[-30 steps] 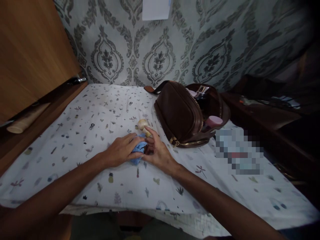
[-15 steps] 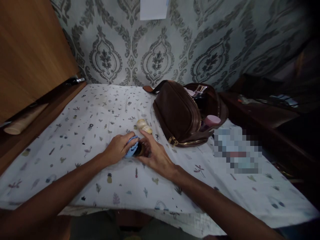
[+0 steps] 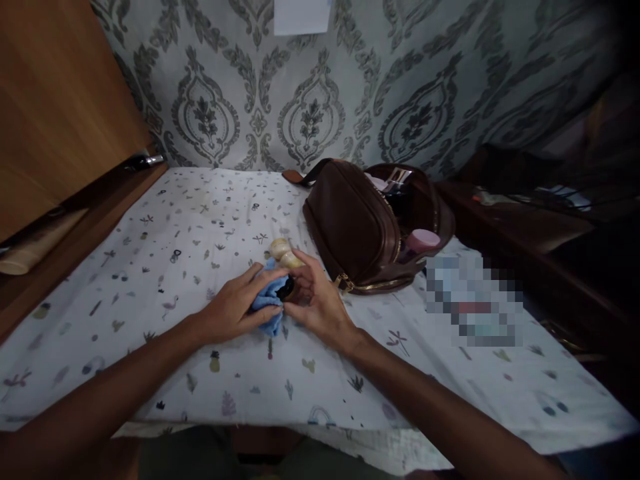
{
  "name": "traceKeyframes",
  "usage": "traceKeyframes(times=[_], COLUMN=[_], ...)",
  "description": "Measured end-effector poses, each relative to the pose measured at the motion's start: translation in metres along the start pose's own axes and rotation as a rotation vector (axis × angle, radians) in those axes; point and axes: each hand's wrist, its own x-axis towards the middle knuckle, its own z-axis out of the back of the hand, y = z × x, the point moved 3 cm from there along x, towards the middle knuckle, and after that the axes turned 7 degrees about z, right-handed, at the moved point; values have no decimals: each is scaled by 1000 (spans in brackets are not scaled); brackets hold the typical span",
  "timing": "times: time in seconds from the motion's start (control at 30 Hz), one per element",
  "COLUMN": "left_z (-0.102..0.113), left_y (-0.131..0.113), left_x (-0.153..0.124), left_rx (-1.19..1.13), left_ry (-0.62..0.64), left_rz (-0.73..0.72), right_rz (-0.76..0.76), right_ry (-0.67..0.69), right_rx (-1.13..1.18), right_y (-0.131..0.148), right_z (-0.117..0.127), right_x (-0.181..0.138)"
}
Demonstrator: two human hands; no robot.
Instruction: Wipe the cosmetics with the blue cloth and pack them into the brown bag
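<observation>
In the head view a blue cloth is bunched under the fingers of my left hand, which presses it against a small black-ended object. My right hand curls around the other side of that object, thumb and fingers gripping it. Most of its body is hidden between the hands, so its exact kind is unclear. Just behind my right fingertips lies a cream-coloured item with rounded, stacked lobes on the tabletop.
A brown leather bag with an unzipped top stands on the patterned tablecloth; a pink-lidded container and a bottle show inside. A blurred-out item lies right of it. A wooden panel rises at left.
My left hand has opened out from a tighter curl, and more of the blue cloth shows below its fingers. The black end of the held object has turned slightly and shows more.
</observation>
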Motion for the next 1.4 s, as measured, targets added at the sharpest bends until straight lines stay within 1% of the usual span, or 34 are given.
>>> traceKeyframes(times=[0.17, 0.3, 0.47, 0.53, 0.6, 0.73, 0.8, 0.93, 1.07, 1.3, 1.4], left_z=[-5, -2, -1, 0, 1, 5, 6, 8, 10, 8, 7], left_y=[3, -1, -5, -4, -3, -1, 0, 0, -2, -2, -4], left_x=[1, 4, 6, 6, 6, 4, 3, 4, 4, 2, 2], left_rx=[59, 29, 60, 65, 20, -152, -224, -314, -335, -328, -318], left_ry=[58, 41, 92, 102, 97, 53, 48, 71, 69, 85, 94], left_rz=[68, 82, 240, 263, 221, -4, -62, -54, -71, -53, -47], right_rz=[-12, 13, 75, 82, 61, -26, -71, -137, -189, -200, -226], right_ry=[50, 70, 98, 98, 97, 111, 122, 188, 253, 311, 342], right_rx=[-79, -138, -227, -204, -133, 114, 251, 440, 528, 481, 493], right_y=[1, 4, 5, 4, 2, 1, 1, 5, 10, 14, 14], right_z=[0, -1, -2, -3, -4, -4, -4, -3, -2, 2, 2], right_x=[-2, -3, -5, -5, -4, -2, 0, 2, 3, 2, 4])
